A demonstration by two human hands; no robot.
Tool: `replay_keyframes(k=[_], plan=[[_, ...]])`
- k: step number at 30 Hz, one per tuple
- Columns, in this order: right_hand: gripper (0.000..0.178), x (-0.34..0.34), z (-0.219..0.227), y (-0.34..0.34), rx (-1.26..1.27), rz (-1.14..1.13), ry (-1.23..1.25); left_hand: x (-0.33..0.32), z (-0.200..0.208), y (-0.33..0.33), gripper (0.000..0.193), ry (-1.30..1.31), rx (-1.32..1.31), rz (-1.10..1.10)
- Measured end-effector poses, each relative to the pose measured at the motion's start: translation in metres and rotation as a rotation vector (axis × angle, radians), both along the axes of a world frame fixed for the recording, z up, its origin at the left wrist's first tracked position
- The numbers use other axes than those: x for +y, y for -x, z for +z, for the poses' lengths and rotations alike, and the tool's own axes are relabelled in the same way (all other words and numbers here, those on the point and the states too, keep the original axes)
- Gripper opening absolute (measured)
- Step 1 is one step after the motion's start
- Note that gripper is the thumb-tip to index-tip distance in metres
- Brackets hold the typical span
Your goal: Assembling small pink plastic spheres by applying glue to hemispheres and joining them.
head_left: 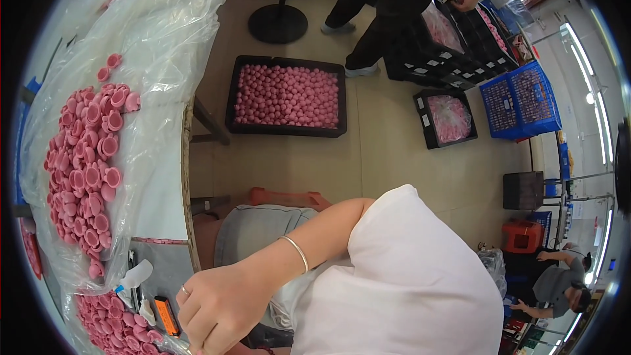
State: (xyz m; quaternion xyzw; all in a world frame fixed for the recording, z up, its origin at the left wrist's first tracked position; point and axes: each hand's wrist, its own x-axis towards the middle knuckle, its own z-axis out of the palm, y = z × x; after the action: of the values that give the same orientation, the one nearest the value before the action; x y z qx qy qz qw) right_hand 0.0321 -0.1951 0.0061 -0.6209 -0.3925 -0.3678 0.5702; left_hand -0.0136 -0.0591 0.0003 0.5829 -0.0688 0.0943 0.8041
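My right hand (227, 306) reaches across from the right, a ring and a bangle on it. Its fingers are curled and pressed together at the lower edge; what they grip, if anything, is cut off by the frame. Of my left arm, only a sliver with a reddish bracelet (266, 350) shows at the bottom, and the fingers are hidden. Beside my right hand lies a heap of small pink cup-shaped pieces (115, 325). An orange and black slim box (167, 316), a dark pen-like tool (136, 292) and a white plastic piece (137, 275) lie close by.
A larger heap of pink pieces (85, 171) sits on clear plastic sheeting (158, 39) over the table. Black crate (286, 130) of pink balls stands on the floor. Another person (394, 13) stands near stacked black crates (420, 46); blue crates (522, 102) stand right.
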Motion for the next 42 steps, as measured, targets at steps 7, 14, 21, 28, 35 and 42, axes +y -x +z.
replay_keyframes(k=[7, 14, 21, 28, 35, 42], plan=[[0.022, 0.006, 0.006, 0.004, 0.029, -0.047, 0.116, 0.001, -0.007, 0.002, 0.041, 0.019, 0.023, -0.033], [0.024, 0.007, 0.006, 0.005, 0.065, 0.075, -0.009, 0.005, -0.015, 0.005, 0.042, 0.040, 0.055, -0.022], [0.022, 0.014, 0.009, 0.009, 0.082, 0.048, 0.092, 0.020, -0.015, 0.010, 0.044, 0.061, 0.059, 0.042], [0.012, 0.019, 0.003, 0.000, 0.036, 0.018, 0.022, 0.029, -0.013, 0.012, 0.045, 0.128, 0.075, 0.069], [0.008, -0.008, 0.010, -0.019, -0.001, -0.014, 0.039, 0.053, -0.005, -0.005, 0.052, 0.113, 0.020, -0.325], [0.020, -0.052, 0.012, -0.037, 0.049, -0.484, 0.077, 0.055, 0.007, -0.007, 0.042, 0.328, -0.042, -0.592]])
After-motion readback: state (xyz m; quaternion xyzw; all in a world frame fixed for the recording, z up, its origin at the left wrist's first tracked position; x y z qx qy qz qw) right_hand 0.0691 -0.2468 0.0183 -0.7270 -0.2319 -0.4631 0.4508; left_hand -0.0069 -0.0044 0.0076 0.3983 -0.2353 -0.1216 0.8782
